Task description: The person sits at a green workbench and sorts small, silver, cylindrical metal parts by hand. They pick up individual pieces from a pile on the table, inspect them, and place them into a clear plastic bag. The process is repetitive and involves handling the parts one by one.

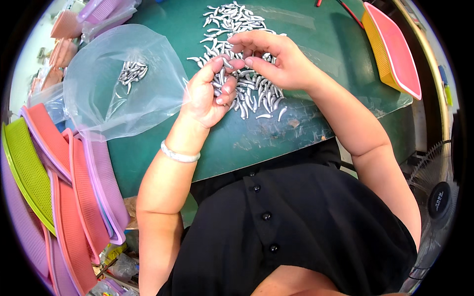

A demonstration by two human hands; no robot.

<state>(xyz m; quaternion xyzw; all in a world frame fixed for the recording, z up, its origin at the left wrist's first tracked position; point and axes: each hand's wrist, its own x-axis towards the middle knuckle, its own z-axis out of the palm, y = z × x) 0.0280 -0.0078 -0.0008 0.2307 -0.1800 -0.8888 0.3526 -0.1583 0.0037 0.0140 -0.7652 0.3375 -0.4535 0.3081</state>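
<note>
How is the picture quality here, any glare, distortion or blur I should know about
Head view: strong fisheye bending, so the green table edge curves and black corners frame the circle; even, bright light with only soft shadows under the left hand and right hand; pale glare on the clear plastic bag and small glints on the silver metal pieces; the centre is sharp, the stacked coloured trays near the rim slightly softer.

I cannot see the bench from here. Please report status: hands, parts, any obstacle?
Left hand cupped, holding several small silver parts. Right hand picking from pile. Clear bag beside left hand, a few parts inside. Nothing blocking.
</note>
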